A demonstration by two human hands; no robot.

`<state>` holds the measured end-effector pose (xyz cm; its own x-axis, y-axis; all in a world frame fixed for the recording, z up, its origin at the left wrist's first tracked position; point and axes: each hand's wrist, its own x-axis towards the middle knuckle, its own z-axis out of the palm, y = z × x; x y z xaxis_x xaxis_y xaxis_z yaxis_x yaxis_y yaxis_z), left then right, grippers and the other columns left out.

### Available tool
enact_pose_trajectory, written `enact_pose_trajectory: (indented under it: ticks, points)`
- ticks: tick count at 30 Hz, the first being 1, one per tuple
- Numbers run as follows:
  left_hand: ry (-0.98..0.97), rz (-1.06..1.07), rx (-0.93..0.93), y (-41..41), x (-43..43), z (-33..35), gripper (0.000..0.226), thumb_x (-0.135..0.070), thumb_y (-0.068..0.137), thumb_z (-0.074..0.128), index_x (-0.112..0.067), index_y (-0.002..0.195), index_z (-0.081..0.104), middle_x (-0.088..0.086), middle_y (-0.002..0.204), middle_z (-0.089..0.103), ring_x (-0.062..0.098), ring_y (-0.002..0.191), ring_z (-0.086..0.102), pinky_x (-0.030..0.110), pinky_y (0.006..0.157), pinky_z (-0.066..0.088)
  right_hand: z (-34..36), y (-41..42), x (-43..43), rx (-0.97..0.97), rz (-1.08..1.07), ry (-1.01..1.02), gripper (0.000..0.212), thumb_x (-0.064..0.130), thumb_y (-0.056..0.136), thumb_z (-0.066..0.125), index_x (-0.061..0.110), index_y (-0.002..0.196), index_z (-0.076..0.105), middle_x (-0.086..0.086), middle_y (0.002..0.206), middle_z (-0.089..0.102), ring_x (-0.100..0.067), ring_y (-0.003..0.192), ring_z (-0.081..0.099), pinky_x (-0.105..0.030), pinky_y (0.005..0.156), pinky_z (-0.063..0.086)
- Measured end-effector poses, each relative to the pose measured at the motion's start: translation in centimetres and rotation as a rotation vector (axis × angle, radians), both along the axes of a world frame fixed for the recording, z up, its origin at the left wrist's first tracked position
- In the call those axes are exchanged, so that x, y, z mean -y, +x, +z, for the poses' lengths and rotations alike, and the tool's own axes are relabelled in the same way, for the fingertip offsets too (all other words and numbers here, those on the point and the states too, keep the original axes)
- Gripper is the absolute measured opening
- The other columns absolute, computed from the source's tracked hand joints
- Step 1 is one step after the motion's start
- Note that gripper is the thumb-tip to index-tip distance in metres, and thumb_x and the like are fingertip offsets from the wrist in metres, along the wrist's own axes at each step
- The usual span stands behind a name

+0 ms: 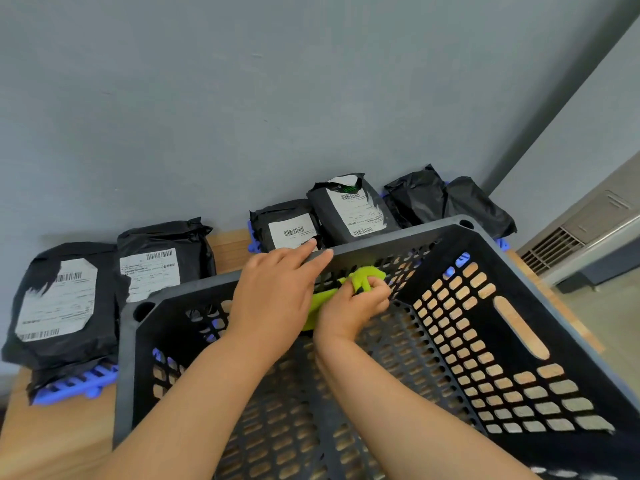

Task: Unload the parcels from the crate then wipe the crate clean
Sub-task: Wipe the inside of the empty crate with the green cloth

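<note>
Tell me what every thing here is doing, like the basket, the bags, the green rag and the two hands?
crate: no parcels left inside.
parcels: six, closed, out of the crate, lined up along the wall.
green cloth: bunched up against the crate's far inner side.
left hand: fingers straight, resting on the crate's far rim.
right hand: gripping the green cloth.

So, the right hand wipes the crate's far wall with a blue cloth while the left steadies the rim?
No: the head view shows a green cloth, not blue. The right hand grips it inside the crate; the left hand rests on the rim.
</note>
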<state>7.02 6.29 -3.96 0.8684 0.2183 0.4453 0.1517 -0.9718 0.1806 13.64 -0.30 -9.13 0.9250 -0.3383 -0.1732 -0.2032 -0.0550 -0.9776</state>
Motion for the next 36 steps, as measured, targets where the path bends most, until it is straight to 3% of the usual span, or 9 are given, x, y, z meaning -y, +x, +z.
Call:
enact_pose_trajectory:
  ticks: [3, 6, 11, 16, 20, 26, 36]
  points:
    - [0.024, 0.007, 0.002, 0.1, 0.2, -0.2, 0.051, -0.011, 0.076, 0.072, -0.026, 0.124, 0.061, 0.0, 0.125, 0.063, 0.023, 0.102, 0.064, 0.042, 0.082, 0.049, -3.2, 0.1, 0.0, -0.095, 0.02, -0.106, 0.026, -0.003, 0.09, 0.05, 0.007, 0.113, 0.041, -0.011, 0.124, 0.036, -0.029, 0.1, 0.05, -0.038, 0.088, 0.043]
    - [0.021, -0.003, 0.003, 0.0, 0.1, -0.1, 0.052, -0.01, 0.077, 0.071, -0.026, 0.125, 0.061, 0.0, 0.126, 0.062, 0.023, 0.104, 0.063, 0.041, 0.084, 0.048, -6.1, 0.3, 0.4, -0.232, 0.09, -0.185, 0.03, -0.005, 0.09, 0.049, 0.003, 0.117, 0.041, -0.018, 0.131, 0.035, -0.036, 0.108, 0.049, -0.034, 0.086, 0.038]
    - [0.028, -0.009, -0.011, 0.1, 0.0, -0.4, 0.054, -0.01, 0.078, 0.069, -0.027, 0.128, 0.059, -0.002, 0.129, 0.06, 0.022, 0.106, 0.062, 0.04, 0.086, 0.046, -8.9, 1.8, 1.2, -0.433, 0.16, -0.25, 0.031, -0.002, 0.092, 0.043, 0.002, 0.122, 0.041, -0.019, 0.133, 0.039, -0.035, 0.114, 0.047, -0.032, 0.089, 0.034]
    - [0.028, -0.022, -0.001, 0.1, -0.1, -0.5, 0.054, -0.009, 0.078, 0.069, -0.027, 0.128, 0.058, -0.002, 0.13, 0.059, 0.022, 0.105, 0.062, 0.04, 0.086, 0.046, -9.7, 3.6, 2.0, -0.603, 0.26, -0.204, 0.044, 0.007, 0.093, 0.046, 0.006, 0.136, 0.035, -0.016, 0.143, 0.036, -0.033, 0.124, 0.043, -0.035, 0.103, 0.036]
    - [0.024, -0.03, 0.01, 0.1, -0.2, -0.5, 0.054, -0.008, 0.077, 0.07, -0.026, 0.127, 0.059, -0.001, 0.129, 0.06, 0.023, 0.102, 0.063, 0.039, 0.084, 0.046, -8.6, 4.0, 2.6, -0.524, 0.182, -0.202, 0.027, 0.0, 0.089, 0.045, 0.003, 0.116, 0.042, -0.02, 0.126, 0.047, -0.036, 0.109, 0.051, -0.04, 0.092, 0.042]
    - [0.019, -0.023, 0.014, 0.1, -0.1, -0.5, 0.054, -0.008, 0.075, 0.072, -0.026, 0.125, 0.061, -0.001, 0.126, 0.062, 0.023, 0.099, 0.064, 0.039, 0.082, 0.048, -4.8, 4.2, 2.9, -0.327, 0.025, -0.23, 0.025, -0.004, 0.092, 0.044, 0.0, 0.116, 0.046, -0.019, 0.13, 0.04, -0.038, 0.107, 0.05, -0.037, 0.087, 0.038]
    - [0.018, -0.003, 0.03, 0.1, 0.1, -0.3, 0.051, -0.008, 0.074, 0.073, -0.026, 0.122, 0.064, 0.0, 0.123, 0.064, 0.025, 0.095, 0.066, 0.04, 0.079, 0.049, 2.0, 3.5, 3.7, 0.044, 0.014, -0.039, 0.017, -0.005, 0.091, 0.05, 0.003, 0.105, 0.046, -0.008, 0.119, 0.036, -0.016, 0.099, 0.044, -0.007, 0.073, 0.029]
